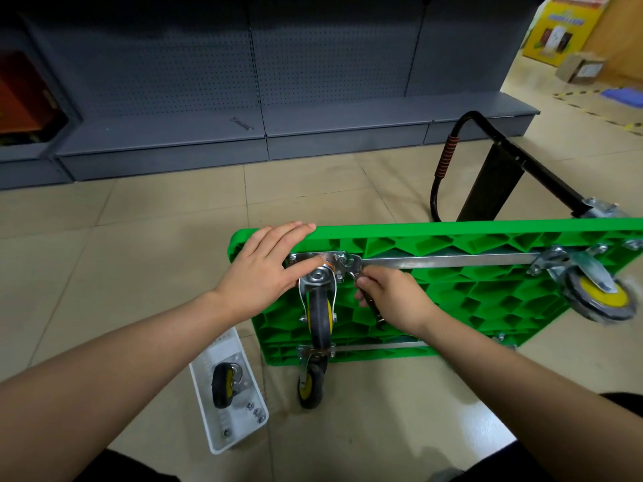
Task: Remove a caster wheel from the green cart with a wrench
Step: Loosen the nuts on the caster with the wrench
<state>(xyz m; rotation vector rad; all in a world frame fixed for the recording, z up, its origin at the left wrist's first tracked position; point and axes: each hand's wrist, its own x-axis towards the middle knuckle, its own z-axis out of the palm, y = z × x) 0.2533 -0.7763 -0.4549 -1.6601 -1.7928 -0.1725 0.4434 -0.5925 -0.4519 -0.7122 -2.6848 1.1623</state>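
On tiled floor (139, 238), ribbed green cart (452, 300) lies upturned, wheels up.

Tray (208, 405) left of cart (452, 307); spare wheel (222, 386) inside.

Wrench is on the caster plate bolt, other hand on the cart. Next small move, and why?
Probably swing the wrench handle to loosen that bolt: its head sits at the caster wheel plate corner, the right hand grips it, and the left hand braces the green cart.
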